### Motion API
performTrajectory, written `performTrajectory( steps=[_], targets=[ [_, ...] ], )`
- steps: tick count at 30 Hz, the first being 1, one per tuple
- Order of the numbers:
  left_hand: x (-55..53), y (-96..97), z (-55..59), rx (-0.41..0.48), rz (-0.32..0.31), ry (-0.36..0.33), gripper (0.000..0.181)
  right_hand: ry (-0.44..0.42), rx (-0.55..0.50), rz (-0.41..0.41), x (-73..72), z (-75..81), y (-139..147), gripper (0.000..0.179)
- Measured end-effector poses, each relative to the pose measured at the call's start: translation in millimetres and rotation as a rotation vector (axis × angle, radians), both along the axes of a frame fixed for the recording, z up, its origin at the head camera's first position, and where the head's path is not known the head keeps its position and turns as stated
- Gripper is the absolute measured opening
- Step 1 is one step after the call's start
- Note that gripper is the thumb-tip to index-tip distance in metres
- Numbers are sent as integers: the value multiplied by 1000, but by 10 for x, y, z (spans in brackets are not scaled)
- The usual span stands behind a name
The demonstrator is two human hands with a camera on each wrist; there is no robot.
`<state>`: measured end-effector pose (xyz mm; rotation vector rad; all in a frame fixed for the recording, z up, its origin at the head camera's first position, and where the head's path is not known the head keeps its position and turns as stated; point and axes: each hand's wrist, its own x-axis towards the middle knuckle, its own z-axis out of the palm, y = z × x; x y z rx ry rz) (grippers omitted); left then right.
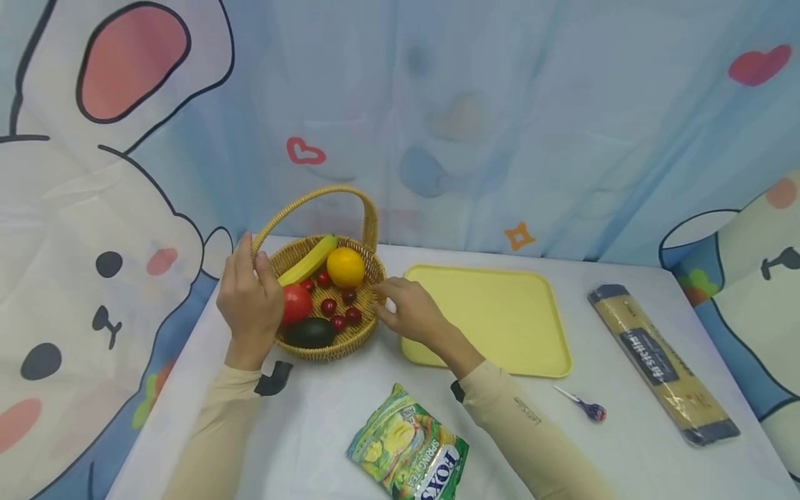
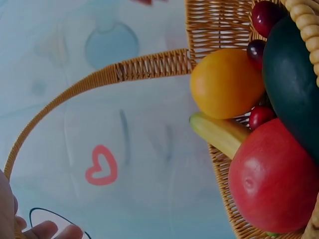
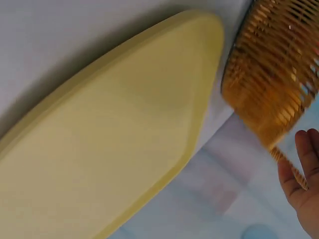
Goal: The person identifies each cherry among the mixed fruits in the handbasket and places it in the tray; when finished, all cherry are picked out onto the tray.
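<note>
One wicker basket [image 1: 326, 353], flanked.
I see the left hand [image 1: 250, 305] straight-fingered at its handle [image 1: 370, 226], thumb apart; the right hand [image 1: 414, 310], loosely extended, at the rim [image 1: 375, 263].

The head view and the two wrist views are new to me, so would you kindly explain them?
There is no robot here: these are a person's bare left hand and right hand. The wide picture comes from a camera worn on the head, the close ones from cameras on the wrists. The left hand holds the handle of a woven basket; the right hand is at its rim, though whether it grips is unclear. Inside lie a banana, an orange, a red fruit, a dark fruit and cherries. Also on the white table are a yellow tray, a green packet, a lollipop and a long packet.
</note>
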<state>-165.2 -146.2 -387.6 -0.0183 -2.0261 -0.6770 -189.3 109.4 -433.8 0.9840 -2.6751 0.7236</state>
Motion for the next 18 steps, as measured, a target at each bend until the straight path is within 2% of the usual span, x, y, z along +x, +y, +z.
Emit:
performTrajectory(
  steps=[2,4,11,14,18],
  targets=[
    [3,-8,-7,-6,-4,0,37,-2,47,39,-64,-31,-153,31],
    [5,-10,-12,-14,-6,2,36,-54,100,52,-107,-57,-281,31],
    [12,-17,-21,-24,-7,14,36,-305,329,-11,-200,-71,-566,34],
    [10,-26,-20,-27,-10,17,36,-374,421,-27,-234,-38,-650,31],
    [3,-36,-10,-39,-10,17,36,-422,488,-43,-272,-1,-736,19]
  ],
)
